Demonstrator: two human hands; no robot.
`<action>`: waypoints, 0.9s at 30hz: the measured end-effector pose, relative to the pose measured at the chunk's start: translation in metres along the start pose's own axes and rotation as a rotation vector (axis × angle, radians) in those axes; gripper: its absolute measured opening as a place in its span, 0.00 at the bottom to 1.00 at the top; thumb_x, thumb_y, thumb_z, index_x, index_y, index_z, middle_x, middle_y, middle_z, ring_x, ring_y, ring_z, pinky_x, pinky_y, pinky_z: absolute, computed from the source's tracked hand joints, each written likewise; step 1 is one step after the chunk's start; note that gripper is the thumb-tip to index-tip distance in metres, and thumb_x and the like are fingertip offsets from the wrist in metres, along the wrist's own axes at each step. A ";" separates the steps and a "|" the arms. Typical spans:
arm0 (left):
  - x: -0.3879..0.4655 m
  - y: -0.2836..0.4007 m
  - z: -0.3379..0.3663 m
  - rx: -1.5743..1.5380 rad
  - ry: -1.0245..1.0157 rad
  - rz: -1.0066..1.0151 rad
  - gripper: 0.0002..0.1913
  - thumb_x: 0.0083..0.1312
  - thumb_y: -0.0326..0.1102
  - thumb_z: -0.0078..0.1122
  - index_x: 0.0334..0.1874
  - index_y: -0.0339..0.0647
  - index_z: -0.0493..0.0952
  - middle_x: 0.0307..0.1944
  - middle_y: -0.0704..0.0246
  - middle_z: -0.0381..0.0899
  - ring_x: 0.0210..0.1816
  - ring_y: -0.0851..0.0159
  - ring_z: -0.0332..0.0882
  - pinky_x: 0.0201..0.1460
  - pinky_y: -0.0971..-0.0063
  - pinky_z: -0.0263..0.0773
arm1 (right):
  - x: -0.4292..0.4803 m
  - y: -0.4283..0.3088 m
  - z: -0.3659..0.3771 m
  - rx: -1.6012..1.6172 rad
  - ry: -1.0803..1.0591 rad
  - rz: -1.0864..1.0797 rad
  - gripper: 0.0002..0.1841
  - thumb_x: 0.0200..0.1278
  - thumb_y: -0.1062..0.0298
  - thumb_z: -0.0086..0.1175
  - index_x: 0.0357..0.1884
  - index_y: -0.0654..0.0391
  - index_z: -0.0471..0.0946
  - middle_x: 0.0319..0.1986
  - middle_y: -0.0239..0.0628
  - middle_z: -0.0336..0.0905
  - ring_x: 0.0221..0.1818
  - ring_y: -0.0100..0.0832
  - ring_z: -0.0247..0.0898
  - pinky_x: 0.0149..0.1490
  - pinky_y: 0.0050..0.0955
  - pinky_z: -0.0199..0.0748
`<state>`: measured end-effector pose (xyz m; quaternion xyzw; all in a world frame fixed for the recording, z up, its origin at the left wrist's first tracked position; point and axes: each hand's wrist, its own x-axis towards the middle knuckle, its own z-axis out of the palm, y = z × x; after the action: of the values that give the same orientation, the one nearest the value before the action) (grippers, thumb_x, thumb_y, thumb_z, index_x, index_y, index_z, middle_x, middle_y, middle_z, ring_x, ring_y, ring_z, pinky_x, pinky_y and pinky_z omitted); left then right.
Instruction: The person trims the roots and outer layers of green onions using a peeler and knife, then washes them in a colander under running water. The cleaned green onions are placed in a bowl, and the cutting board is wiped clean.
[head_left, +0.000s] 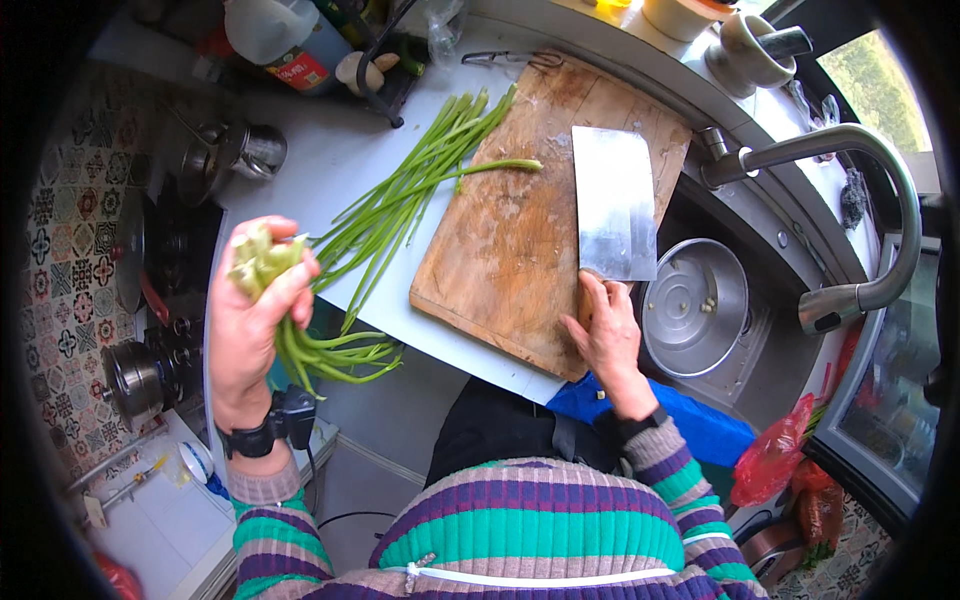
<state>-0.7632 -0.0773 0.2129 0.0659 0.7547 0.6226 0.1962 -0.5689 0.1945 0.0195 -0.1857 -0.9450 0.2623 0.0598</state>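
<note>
My left hand (259, 300) grips a bunch of green vegetable stalks (257, 264) in front of the counter. Their pale, thick ends point up out of my fist, and the thin green ends hang below it. My right hand (611, 334) holds the handle of a Chinese cleaver (615, 202), whose broad blade lies flat over the right side of a wooden cutting board (502, 255). More long green stalks (416, 184) lie across the white counter left of the board. One of them reaches onto the board's surface.
Right of the board is a sink with a metal basin (694, 307) holding a few small pale pieces. A curved faucet (847, 139) arches over it. A black rack leg (367, 79) and a large plastic jug (274, 37) stand at the back left. A stone mortar (750, 56) sits on the sill.
</note>
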 end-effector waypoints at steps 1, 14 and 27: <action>0.007 0.002 0.007 -0.001 -0.034 -0.008 0.17 0.65 0.23 0.57 0.54 0.37 0.68 0.35 0.67 0.76 0.23 0.78 0.69 0.25 0.87 0.65 | 0.004 -0.003 0.004 -0.012 0.006 0.014 0.37 0.46 0.67 0.68 0.63 0.48 0.67 0.42 0.44 0.69 0.47 0.47 0.72 0.47 0.40 0.76; 0.166 -0.113 0.233 0.072 -0.433 0.006 0.24 0.58 0.25 0.62 0.55 0.35 0.64 0.32 0.64 0.76 0.27 0.68 0.76 0.27 0.74 0.73 | -0.106 0.008 -0.115 0.406 0.075 0.469 0.32 0.54 0.77 0.61 0.64 0.59 0.66 0.56 0.48 0.74 0.57 0.44 0.74 0.59 0.34 0.71; 0.267 -0.126 0.350 0.548 -0.087 0.104 0.37 0.51 0.33 0.68 0.61 0.26 0.60 0.55 0.43 0.74 0.58 0.44 0.73 0.61 0.60 0.69 | -0.210 -0.012 -0.169 0.375 -0.113 0.481 0.28 0.47 0.78 0.62 0.56 0.57 0.73 0.45 0.44 0.80 0.43 0.42 0.80 0.48 0.31 0.76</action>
<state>-0.8569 0.3068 -0.0171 0.1815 0.8814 0.4013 0.1710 -0.3435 0.1849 0.1666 -0.3750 -0.8109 0.4487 -0.0235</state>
